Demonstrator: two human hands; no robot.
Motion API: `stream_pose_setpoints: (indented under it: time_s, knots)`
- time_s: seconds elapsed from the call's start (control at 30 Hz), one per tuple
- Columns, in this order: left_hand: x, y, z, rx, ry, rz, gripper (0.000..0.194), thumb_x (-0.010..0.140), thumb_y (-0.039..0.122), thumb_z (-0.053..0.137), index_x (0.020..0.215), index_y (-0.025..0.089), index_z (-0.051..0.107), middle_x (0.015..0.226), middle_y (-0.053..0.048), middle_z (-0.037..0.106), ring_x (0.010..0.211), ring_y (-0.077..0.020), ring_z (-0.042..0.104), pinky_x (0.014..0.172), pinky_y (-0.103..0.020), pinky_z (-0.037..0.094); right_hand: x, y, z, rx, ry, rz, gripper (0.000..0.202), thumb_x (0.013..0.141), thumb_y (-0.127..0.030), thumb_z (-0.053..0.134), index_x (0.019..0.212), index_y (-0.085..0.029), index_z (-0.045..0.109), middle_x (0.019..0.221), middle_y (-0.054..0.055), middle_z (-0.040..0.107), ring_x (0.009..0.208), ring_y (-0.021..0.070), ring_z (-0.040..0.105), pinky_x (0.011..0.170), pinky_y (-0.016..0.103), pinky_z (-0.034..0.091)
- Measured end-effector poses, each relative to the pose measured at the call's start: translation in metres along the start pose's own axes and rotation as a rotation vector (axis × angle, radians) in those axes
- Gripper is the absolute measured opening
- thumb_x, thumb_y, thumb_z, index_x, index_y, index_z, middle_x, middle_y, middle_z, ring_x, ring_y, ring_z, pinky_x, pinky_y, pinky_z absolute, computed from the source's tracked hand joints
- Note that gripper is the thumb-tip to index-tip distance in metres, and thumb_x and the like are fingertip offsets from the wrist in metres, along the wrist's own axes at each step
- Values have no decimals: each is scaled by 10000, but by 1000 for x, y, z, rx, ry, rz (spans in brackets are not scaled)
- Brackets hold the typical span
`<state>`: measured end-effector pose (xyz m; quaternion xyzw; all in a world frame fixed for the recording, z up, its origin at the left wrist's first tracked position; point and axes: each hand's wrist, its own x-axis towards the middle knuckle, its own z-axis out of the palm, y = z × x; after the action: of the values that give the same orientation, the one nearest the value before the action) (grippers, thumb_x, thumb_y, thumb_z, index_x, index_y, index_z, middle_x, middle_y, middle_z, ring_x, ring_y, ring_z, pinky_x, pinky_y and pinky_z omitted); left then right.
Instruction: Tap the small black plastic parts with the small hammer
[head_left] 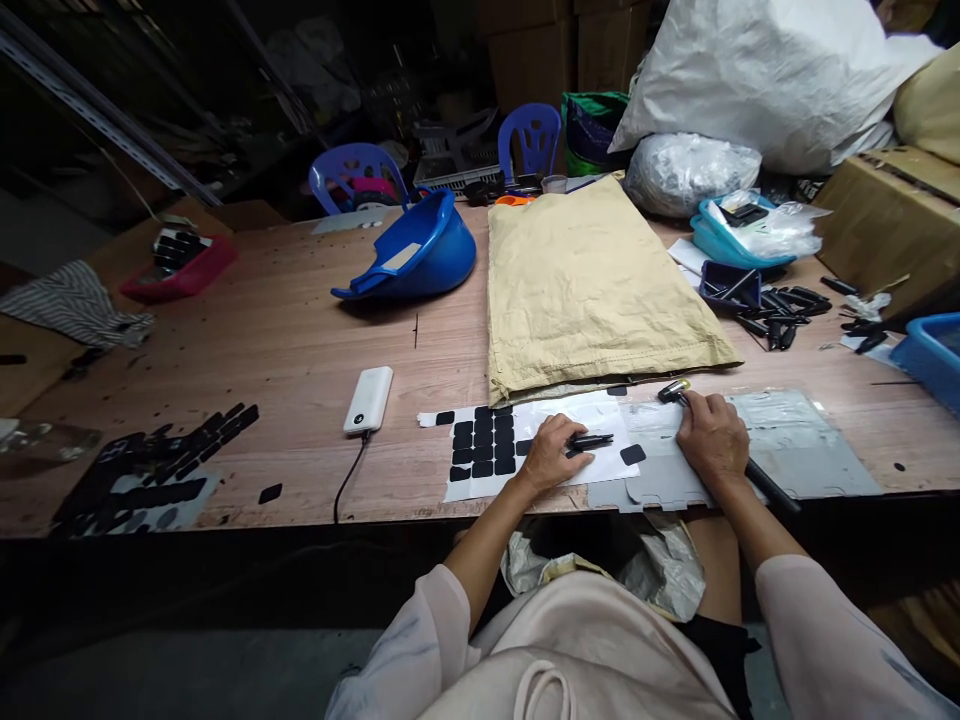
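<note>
My left hand (553,452) is closed on a slim black pen-shaped piece (594,441), thumb and fingers on either side of it, low over a white sheet (540,485). Black rounded-square stickers (484,450) lie in rows on that sheet beside the hand, and one loose black sticker (633,455) lies to its right. Wrapped in my right hand (712,437) is a small hammer (772,487); its head points away from me and its black handle runs back under the palm. Below that hand lies a worn grey plate (802,440).
A large tan sack (592,290) lies just beyond my hands. Black pen-shaped parts (787,310) are heaped at the right near a turquoise basin (739,235). To the left are a white power bank (368,400) with a cable, a blue scoop (427,250) and a red tray (180,275).
</note>
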<state>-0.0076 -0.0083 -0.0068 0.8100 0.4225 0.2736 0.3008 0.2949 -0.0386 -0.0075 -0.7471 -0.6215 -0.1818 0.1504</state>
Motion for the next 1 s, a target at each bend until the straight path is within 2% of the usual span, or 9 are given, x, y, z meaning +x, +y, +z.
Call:
stream_pose_setpoints:
  time_s: [0.2,0.33,0.43,0.57,0.67,0.77,0.9,1.0]
  knots:
    - [2,-6,5,-71,49,-28,153,830,199,838,974,205,784,928,-49,702,929,-231,629,893,-377,505,0,1,0,39,6,20,312,980,-248,531,1222,-178,714,939,102,618,810,212,452,670,336,240]
    - [7,-5,5,-58,8,-64,175,809,195,866,968,224,801,922,-34,714,916,-227,633,888,-372,492,2,5,-1,112,-8,39,310,979,-265,530,1206,-191,728,933,97,629,808,213,471,680,335,279]
    - [9,-3,4,-55,-10,-86,196,794,203,885,971,233,808,939,-31,724,942,-234,643,900,-375,489,3,-1,-11,218,32,68,319,977,-257,517,1201,-193,735,935,100,649,841,228,532,703,340,360]
    - [9,-1,2,-77,-17,-105,191,780,201,891,949,233,806,947,-28,729,951,-234,644,904,-372,489,-5,-34,-40,481,170,76,355,1016,-287,493,1281,-202,713,1014,111,705,928,242,630,793,364,491]
    - [8,0,2,-90,1,-116,189,773,191,889,935,233,801,936,-22,723,953,-231,638,913,-371,488,-22,-68,-58,736,90,-45,319,1033,-293,510,1270,-229,715,1006,83,732,919,217,680,834,352,547]
    - [8,3,1,-93,3,-120,183,773,190,890,925,231,798,922,-19,717,952,-227,636,925,-371,486,-40,-94,-63,838,-33,-131,325,1046,-283,508,1300,-248,709,988,59,741,887,195,701,813,323,563]
    - [9,4,1,-91,2,-127,167,776,212,896,900,230,785,924,-18,719,956,-227,638,928,-372,490,-54,-106,-62,811,-117,-144,339,1054,-276,487,1308,-251,710,942,49,734,838,192,693,772,316,561]
    - [10,3,2,-74,-9,-121,159,783,233,894,891,229,777,930,-21,725,955,-230,642,928,-379,493,-57,-110,-65,813,-102,-138,373,1061,-269,469,1364,-259,686,1027,75,746,924,209,703,853,345,575]
